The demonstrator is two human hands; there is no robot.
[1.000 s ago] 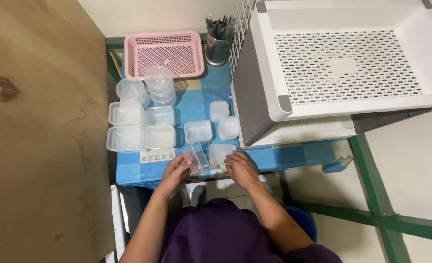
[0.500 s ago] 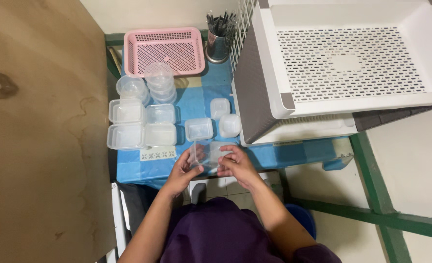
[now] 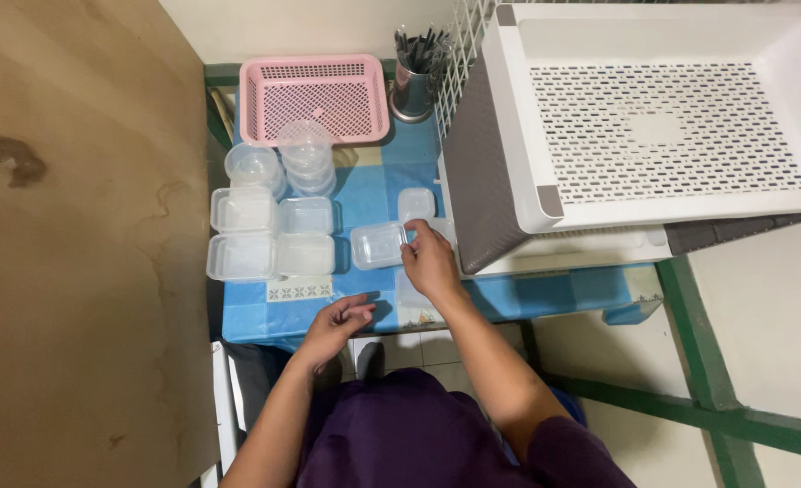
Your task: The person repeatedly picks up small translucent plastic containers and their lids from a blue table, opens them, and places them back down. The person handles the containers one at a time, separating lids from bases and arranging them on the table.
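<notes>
The right hand (image 3: 432, 264) reaches out over the blue-covered bench (image 3: 378, 194), its fingertips touching the right edge of a clear rectangular plastic container (image 3: 378, 245) that sits on the bench near the middle. The fingers curl onto that edge, but whether the grip has actually closed on the container I cannot tell. The left hand (image 3: 335, 323) hovers at the near edge of the bench, fingers loosely bent with nothing between them, its grip open.

Just beyond the right hand lies a small clear square lid or tub (image 3: 416, 204), close to the container. To the left, four clear rectangular tubs (image 3: 270, 235) stand in a two-by-two block, touching one another. Farther back are a stack of round clear cups (image 3: 306, 158) and, beside it to the left, a round clear container (image 3: 253, 166). A pink perforated basket (image 3: 314, 98) sits at the far end of the bench, with a metal cup of dark utensils (image 3: 414, 77) to its right. A large white slotted tray (image 3: 662, 122) fills the right side, resting above the bench edge.
</notes>
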